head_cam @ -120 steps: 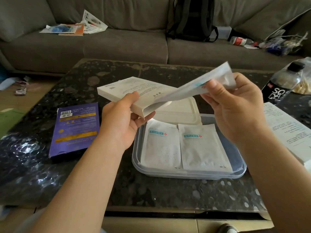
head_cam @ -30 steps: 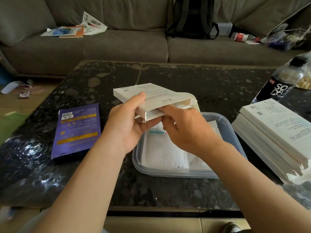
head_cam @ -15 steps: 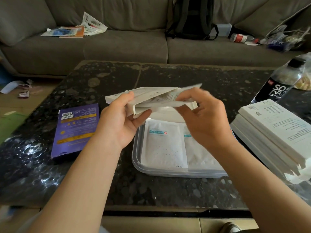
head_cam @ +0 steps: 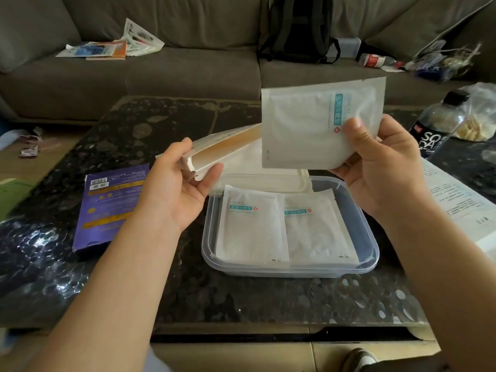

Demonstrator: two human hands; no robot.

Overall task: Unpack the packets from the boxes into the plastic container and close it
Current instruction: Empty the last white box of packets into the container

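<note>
Now the packet (head_cam: 308, 124) is clear of the box (head_cam: 222, 149) — pinched by the right hand (head_cam: 375, 162) above the plastic container (head_cam: 370, 253), the left hand (head_cam: 177, 183) gripping the box — ready to drop in.

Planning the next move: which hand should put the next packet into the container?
Right. The right hand pinches a packet close to the open container; the left hand is busy holding the box.

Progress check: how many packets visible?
3: a packet in the right hand; left packet and right packet in the container. More may hide beneath or in the box.
</note>
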